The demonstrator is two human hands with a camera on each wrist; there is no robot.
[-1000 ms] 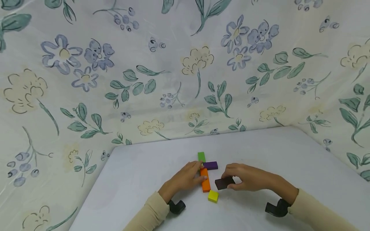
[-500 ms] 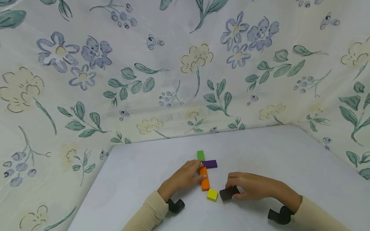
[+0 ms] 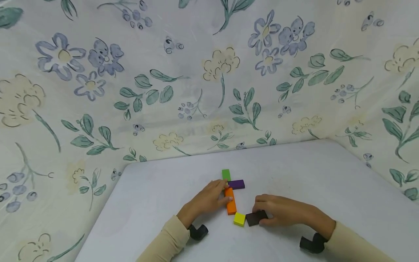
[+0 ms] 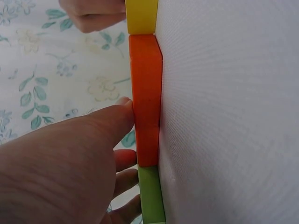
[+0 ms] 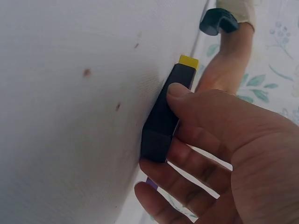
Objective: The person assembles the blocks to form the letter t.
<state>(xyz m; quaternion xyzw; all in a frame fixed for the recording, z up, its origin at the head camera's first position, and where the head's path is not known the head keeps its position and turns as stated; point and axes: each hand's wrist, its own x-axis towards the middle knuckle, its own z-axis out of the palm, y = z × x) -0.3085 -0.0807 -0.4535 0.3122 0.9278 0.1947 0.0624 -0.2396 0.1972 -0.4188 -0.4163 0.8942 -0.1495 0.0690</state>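
My right hand pinches a black rectangular block between thumb and fingers. In the head view, the black block's left end meets the small yellow block; the right wrist view shows yellow right at its far end. My left hand rests over the orange block, thumb on it and the other fingers reaching to its far end. A green block lies end to end with the orange one in the left wrist view. Beyond my left fingertips are a purple block and a green end.
All the blocks lie on a white table. Floral cloth hangs behind and beside it. Black wrist cameras sit under both sleeves, low over the tabletop.
My right hand has brought the black block nearer to me, then left until it meets the yellow block. My left hand stays on the orange block.
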